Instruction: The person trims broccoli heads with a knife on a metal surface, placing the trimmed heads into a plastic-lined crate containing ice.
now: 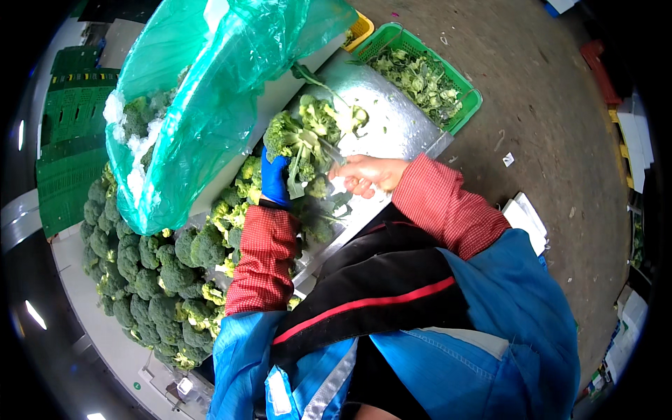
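My left hand [275, 178], in a blue glove, is closed around a broccoli head [282, 134] above the near end of a shiny metal worktop [392, 122]. Just to its right, my bare right hand [369, 175] is curled into a grip, with a short pale blade, apparently a knife [332, 150], reaching from it toward the broccoli's stems. Its handle is hidden in the fingers. More broccoli [318, 115] with cut stems lies on the metal beyond my hands. Loose florets and leaves sit below the left glove.
A green plastic bag [210, 105] holding broccoli and ice stands at the left. Below it spreads a large broccoli pile [150, 280]. A green crate [472, 105] of leaf trimmings adjoins the worktop's far right, beside a yellow crate [360, 30]. Green crates [70, 140] are stacked far left.
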Tool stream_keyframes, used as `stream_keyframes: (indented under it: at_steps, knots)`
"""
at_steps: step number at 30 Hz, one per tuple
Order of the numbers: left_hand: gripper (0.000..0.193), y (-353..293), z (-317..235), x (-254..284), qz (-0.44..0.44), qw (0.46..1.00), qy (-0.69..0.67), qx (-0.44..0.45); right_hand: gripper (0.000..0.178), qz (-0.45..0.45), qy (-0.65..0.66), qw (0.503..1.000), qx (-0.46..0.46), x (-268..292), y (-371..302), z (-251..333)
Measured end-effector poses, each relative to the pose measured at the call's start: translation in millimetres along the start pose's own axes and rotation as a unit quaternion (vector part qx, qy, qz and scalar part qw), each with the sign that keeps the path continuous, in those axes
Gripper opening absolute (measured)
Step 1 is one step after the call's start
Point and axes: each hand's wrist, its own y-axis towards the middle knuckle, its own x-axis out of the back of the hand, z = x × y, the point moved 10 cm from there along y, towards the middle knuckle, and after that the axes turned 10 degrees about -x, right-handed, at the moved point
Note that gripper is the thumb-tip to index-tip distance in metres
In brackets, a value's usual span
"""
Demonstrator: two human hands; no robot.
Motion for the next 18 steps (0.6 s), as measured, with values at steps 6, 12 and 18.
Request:
stream_keyframes:
  at_steps: [6,12,18]
  knots:
    - [0.053,-10,-1,16,-0.013,0.994,-0.048,0.093,0.023,-0.227,-0.202,0.949,0.084,26,-24,12]
    - [0.039,-36,-39,25,0.017,0.98,-0.036,0.197,0.014,-0.412,-0.534,0.611,0.414,-28,-103,65]
    - [0.04,-49,-65,8,0.084,0.972,0.054,0.212,0.019,-0.41,-0.66,0.501,0.38,-73,-106,77]
